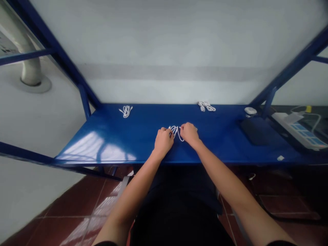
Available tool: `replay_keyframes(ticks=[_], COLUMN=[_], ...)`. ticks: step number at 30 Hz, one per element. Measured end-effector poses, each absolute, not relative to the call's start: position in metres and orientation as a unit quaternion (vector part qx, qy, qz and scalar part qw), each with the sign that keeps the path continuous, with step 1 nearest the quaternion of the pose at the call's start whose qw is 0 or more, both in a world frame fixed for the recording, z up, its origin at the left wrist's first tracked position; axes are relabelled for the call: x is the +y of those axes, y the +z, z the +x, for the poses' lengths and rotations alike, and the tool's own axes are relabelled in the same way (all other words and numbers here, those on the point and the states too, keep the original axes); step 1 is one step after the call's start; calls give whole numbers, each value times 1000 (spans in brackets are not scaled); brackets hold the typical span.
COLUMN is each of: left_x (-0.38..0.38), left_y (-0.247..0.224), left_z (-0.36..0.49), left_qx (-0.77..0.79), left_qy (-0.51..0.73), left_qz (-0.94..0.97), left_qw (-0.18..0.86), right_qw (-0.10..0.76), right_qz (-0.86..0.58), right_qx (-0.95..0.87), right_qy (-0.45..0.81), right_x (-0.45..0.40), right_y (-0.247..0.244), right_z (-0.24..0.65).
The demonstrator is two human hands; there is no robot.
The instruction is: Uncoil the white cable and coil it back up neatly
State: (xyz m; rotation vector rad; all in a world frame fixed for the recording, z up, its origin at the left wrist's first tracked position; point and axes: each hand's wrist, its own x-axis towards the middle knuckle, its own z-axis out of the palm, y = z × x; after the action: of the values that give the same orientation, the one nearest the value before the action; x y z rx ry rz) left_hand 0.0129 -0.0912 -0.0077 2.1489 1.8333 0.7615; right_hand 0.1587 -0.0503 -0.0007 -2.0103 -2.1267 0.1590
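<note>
A white cable (175, 130) lies in loose loops on the blue table, between my two hands. My left hand (164, 139) is closed at the cable's left side, its fingers pinching that part. On the other side, my right hand (189, 132) is closed with thumb and fingers together on the right part of the cable. The fingertips cover the spots they hold.
A bundled white cable (126, 111) lies at the table's back left, and more coiled white cables (206, 106) at the back. To the right are a round white object (250, 111), a dark flat object (254, 131) and a white power strip (298, 130). Blue frame posts (84, 99) flank the table (143, 147).
</note>
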Motion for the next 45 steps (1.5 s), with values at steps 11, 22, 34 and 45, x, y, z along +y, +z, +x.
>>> replay_keyframes(ticks=[11,22,34,45], left_x=[-91,-91,-91,-89], left_y=[-8,-8,-9,-10], left_z=[10,8,6,7], left_qx=[618,617,623,625], left_qy=[274,291,280,273], left_qz=[729,721,718,719], left_qw=[106,122,135,135], right_qw=[171,235,208,192], right_qz=[-678,-659,-682,-687], right_qx=[-713,-708,-686,-684], right_qy=[56,90,148,154], right_x=[-49,-53,-47,-45], right_y=[-5,-8,-6,-6], right_z=[151,157,155,155])
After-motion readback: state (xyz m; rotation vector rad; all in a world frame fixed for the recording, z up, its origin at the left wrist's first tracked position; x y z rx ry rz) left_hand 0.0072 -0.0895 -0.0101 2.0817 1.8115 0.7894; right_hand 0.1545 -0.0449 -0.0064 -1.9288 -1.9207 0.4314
